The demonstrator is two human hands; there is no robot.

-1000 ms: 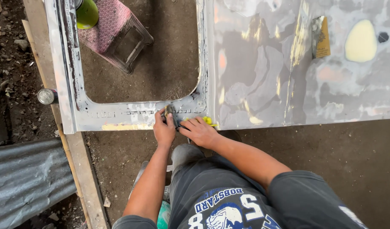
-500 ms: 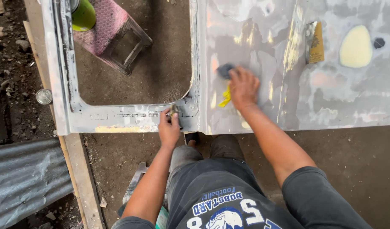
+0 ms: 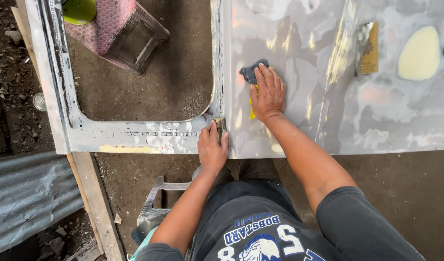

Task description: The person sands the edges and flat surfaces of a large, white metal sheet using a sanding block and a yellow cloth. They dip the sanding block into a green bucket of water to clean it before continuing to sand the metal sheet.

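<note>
A grey, sanded car door panel [image 3: 328,121] lies flat in front of me, its window frame [image 3: 135,137] to the left. My right hand [image 3: 267,94] presses flat on the panel over a dark sanding pad [image 3: 251,72] with a yellow piece [image 3: 252,112] under the palm. My left hand [image 3: 212,150] rests on the near edge of the door, fingers against a small rusty spot [image 3: 221,126] at the frame's corner.
A pale filler patch [image 3: 419,53] and a brown sheet of sandpaper [image 3: 369,48] lie on the panel at the right. A pink stool [image 3: 116,29] and a green object [image 3: 79,9] show through the window opening. Corrugated metal [image 3: 24,198] and a wooden plank [image 3: 94,203] lie at the left.
My right hand left the door's near edge and slid up and right onto the panel with the sanding pad. My left hand stayed at the frame corner.
</note>
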